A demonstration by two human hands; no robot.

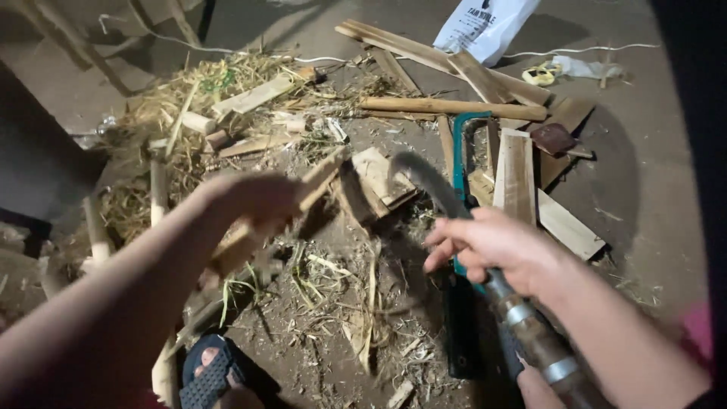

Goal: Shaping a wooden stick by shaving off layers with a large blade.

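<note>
My left hand [254, 198] grips 1 pale wooden stick [307, 189]; right hand [496, 246] clasps a curved grey sickle blade [428, 182]; I judge the stick uncut, cut scraps [386, 178] lying beneath.

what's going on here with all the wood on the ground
A person crouches over a dirt floor littered with wood scraps and straw. The left hand grips a wood strip, blurred by motion. The right hand holds a curved blade on a metal-banded handle. A green-framed saw lies on the ground beside planks, and a sandalled foot shows at the bottom.
</note>
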